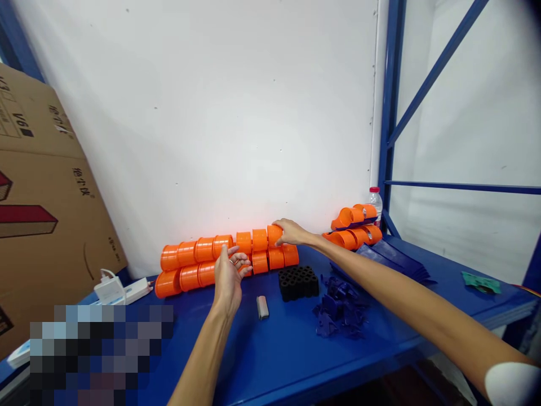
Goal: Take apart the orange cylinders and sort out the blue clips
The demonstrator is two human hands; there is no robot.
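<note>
Orange plastic cup-like rings (205, 248) lie on their sides in two stacked rows against the white wall. My right hand (291, 231) has its fingers around the end ring (274, 235) at the right of the upper row. In front of the rows is my left hand (228, 273), palm turned inward, fingers apart and slightly bent, with nothing seen in it. It covers part of the lower row. A black block with round holes (298, 283) and a small grey-white piece (262, 307) lie nearer to me on the blue table (270, 355).
Dark blue plastic pieces (341, 307) lie heaped under my right forearm. Behind it are flat blue sheets (391, 260), more orange rings (355, 237) and a bottle (375, 198). A white charger (110, 288) and a cardboard box (54, 186) stand left. A green packet (480, 282) lies right.
</note>
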